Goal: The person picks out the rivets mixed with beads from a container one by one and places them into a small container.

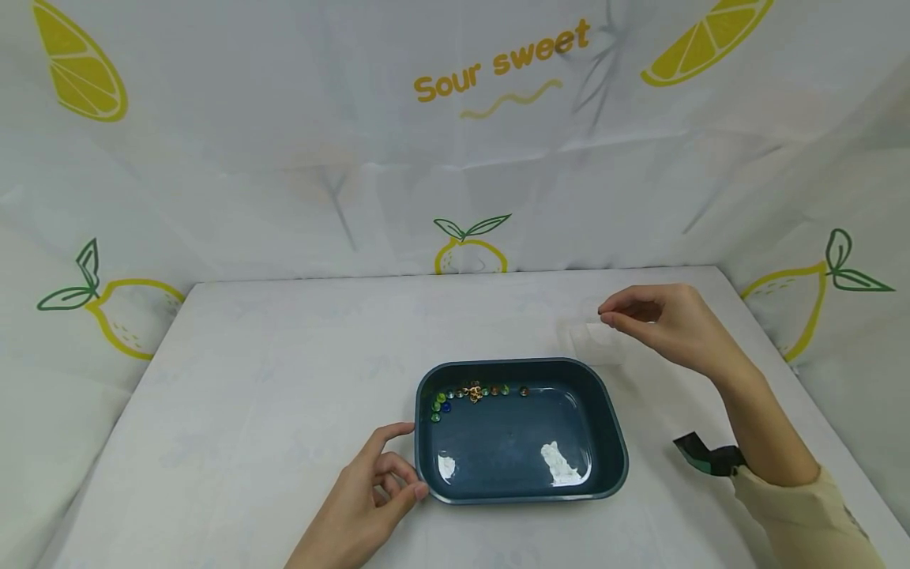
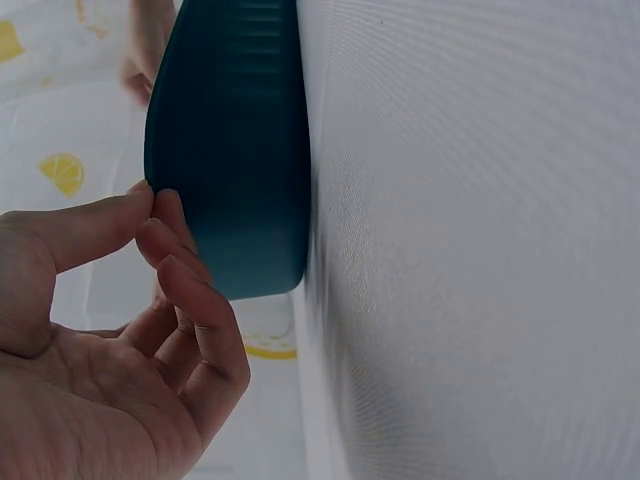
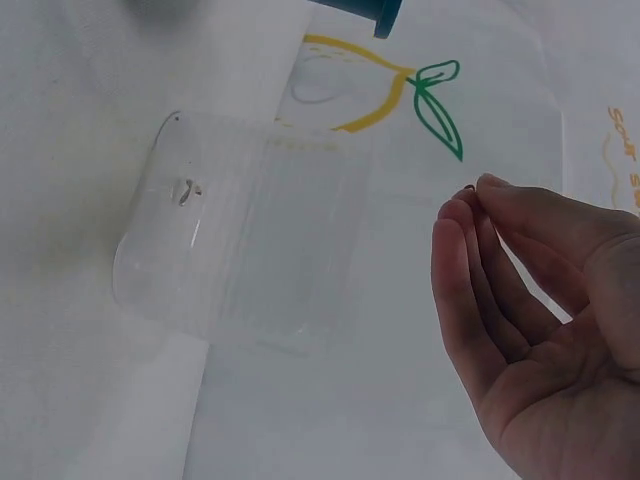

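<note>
A dark blue-green tray [image 1: 522,499] holds several glass beads [image 1: 441,397] in a bent row along its back and left sides, with a gold-coloured trinket [image 1: 475,391] among them. At the tray's front left corner, my left hand [image 1: 373,482] holds the edge, thumb at the rim and curled fingers against the outer wall [image 2: 235,150]. My right hand [image 1: 657,320] is raised behind and right of the tray, pinching a tiny dark piece [image 3: 470,188] mostly hidden by the fingertips. Below that hand sits a clear plastic box [image 3: 235,235] with a small shiny bit [image 3: 186,192] in it.
A white cloth [image 1: 284,395] covers the table, and a lemon-printed white sheet [image 1: 284,158] hangs at the back and sides. Beside the right sleeve [image 1: 796,514] a black and green strap [image 1: 704,457] sticks out above the table.
</note>
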Tool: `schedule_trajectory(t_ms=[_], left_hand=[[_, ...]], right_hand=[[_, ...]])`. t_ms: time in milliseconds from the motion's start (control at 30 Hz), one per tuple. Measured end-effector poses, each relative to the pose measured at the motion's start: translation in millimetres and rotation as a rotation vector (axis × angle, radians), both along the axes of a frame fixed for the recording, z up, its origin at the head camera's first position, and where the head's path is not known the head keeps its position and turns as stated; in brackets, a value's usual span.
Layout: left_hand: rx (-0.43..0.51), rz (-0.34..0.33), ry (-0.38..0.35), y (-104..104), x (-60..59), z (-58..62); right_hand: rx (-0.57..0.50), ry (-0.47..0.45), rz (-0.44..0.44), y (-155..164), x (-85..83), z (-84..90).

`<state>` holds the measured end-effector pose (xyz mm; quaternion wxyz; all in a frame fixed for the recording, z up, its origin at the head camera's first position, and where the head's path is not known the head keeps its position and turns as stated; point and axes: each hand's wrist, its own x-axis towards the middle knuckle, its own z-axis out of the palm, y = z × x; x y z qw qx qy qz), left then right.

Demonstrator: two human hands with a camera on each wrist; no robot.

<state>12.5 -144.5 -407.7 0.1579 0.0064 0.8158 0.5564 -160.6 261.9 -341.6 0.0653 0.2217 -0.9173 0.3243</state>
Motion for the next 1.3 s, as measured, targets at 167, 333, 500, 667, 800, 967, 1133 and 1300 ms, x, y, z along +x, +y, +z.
schedule_trajectory(t_ms=[167, 333, 500, 667, 800, 967, 1133, 1300], left_hand=[[0.001, 0.001, -0.002, -0.2, 0.1, -0.2], [0.006, -0.002, 0.001, -0.7, 0.3, -0.6], [0.009, -0.001, 0.007, -0.9, 0.8, -1.0], [0.013, 0.0, 0.005, -0.9, 0.9, -1.5], [0.014, 0.0, 0.002, -0.8, 0.6, -1.6], [0.01, 0.0, 0.004, -1.2, 0.5, -1.6], [0.003, -0.002, 0.009, -1.1, 0.5, -1.6], [0.007, -0.006, 0.009, -1.3, 0.3, -1.3]], right_hand=[[0.016, -0.03, -0.01, 6.0, -7.2, -8.6], [0.043, -0.064, -0.02, 7.9, -13.0, -15.5], [0.074, -0.087, -0.031, 6.8, -14.4, -16.9], [0.104, -0.113, -0.036, 5.6, -14.8, -18.7], [0.116, -0.121, -0.028, 4.4, -15.4, -21.5], [0.129, -0.114, -0.016, 2.0, -16.5, -24.2], [0.139, -0.119, -0.018, 1.3, -17.3, -25.6], [0.136, -0.132, -0.019, 1.3, -17.2, -25.7]])
